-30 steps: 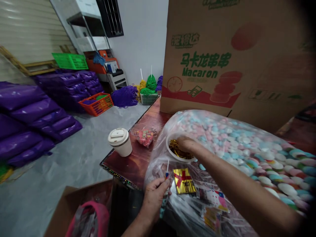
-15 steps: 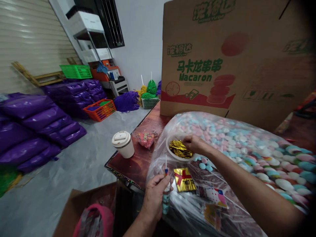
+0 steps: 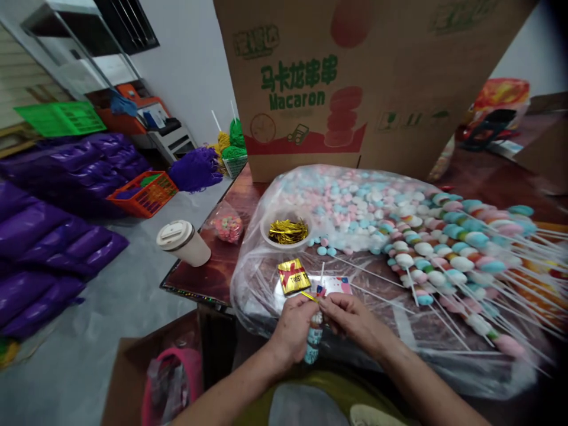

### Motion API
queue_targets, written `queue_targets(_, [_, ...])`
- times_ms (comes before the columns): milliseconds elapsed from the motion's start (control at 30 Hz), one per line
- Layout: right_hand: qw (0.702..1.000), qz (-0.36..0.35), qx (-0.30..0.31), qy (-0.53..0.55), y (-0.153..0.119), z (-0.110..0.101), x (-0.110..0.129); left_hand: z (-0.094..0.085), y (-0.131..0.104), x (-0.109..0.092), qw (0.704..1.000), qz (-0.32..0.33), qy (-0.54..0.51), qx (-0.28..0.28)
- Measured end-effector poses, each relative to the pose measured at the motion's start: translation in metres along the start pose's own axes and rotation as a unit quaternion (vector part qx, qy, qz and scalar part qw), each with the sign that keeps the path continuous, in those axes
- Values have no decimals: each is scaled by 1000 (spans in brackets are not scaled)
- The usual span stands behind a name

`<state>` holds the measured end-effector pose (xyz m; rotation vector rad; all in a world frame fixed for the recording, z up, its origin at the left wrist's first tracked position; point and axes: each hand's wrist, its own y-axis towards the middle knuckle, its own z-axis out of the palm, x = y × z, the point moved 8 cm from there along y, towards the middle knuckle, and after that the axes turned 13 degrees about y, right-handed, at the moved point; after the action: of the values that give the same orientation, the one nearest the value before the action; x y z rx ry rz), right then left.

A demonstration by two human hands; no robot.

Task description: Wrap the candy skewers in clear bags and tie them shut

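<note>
My left hand point(image 3: 289, 332) is closed around a wrapped marshmallow skewer point(image 3: 312, 349), its white stick pointing up and away from me. Pinched at the wrapper's neck is a gold twist tie point(image 3: 309, 296), with the fingers of my right hand point(image 3: 348, 316) closed on its right end. Just beyond my hands lies a gold packet point(image 3: 293, 277) printed "TWIST". Further back, a white bowl point(image 3: 265, 232) holds loose gold twist ties point(image 3: 289, 231). A clear plastic bag full of pastel marshmallows point(image 3: 350, 201) spreads behind it.
Many finished-looking marshmallow skewers point(image 3: 461, 254) pile at the right. A white lidded cup point(image 3: 189, 245) and a small bag of colourful candy point(image 3: 228, 226) stand left. A large cardboard box point(image 3: 306, 133) rises behind. Below left is an open carton with a pink container point(image 3: 195, 367).
My right hand has come from the bowl to the skewer's neck, bringing a gold twist tie. The view has turned right, showing more of the skewer pile.
</note>
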<state>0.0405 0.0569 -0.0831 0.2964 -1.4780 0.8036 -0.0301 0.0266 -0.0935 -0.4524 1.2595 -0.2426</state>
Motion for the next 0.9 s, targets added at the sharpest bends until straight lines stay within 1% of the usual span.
queue_targets(100, [999,-30,-8,-37,-5,-7,-5,-2,-9,3,998,10,56,8])
queue_targets(200, [997,-59,-15,-54,-6,-8,-11,-6,-18,3,994,14,108,20])
queue_targets(233, [995,-66,-28,-62,-7,-9,-13,-7,-20,3,993,14,113,18])
queue_targets(300, [992,-72,-73,-67,-9,-13,-17,-10,-22,1,994,24,106,-2])
queue_targets(367, [990,-88,-91,-56,-14,-14,-14,-11,-22,0,996,33,84,-12])
queue_targets(400, [989,-106,-82,-60,-18,-12,-7,-10,-20,1,997,26,68,2])
queue_targets(433, [986,-133,-60,-77,-22,-8,2,-6,-19,4,998,4,46,31])
queue_targets(500, [967,-207,0,-146,-34,1,28,3,-18,13,992,-62,-12,112])
queue_targets(567, [943,-258,64,-201,-44,10,50,11,-22,16,973,-109,-59,197])
queue_targets(600, [935,-269,100,-209,-48,14,56,13,-23,15,965,-115,-79,223])
queue_targets(633, [932,-270,125,-207,-49,17,60,14,-23,12,962,-108,-96,233])
queue_targets(667, [933,-265,132,-204,-48,18,61,12,-23,9,962,-96,-109,229])
queue_targets(700, [936,-262,112,-207,-45,17,60,10,-21,6,967,-83,-119,209])
queue_targets(733, [937,-262,68,-221,-41,13,57,6,-18,4,974,-72,-127,176])
queue_targets(767, [932,-267,9,-244,-37,9,54,2,-16,3,980,-65,-133,133])
queue_targets(800, [920,-277,-52,-273,-35,5,52,-2,-13,3,985,-60,-135,90])
queue_targets(833, [900,-295,-103,-305,-35,3,50,-3,-11,4,988,-56,-136,52])
queue_targets(867, [870,-321,-141,-346,-37,4,51,-3,-10,5,989,-51,-134,21])
queue_targets(900, [835,-352,-166,-389,-40,6,54,-2,-9,4,991,-40,-127,-1])
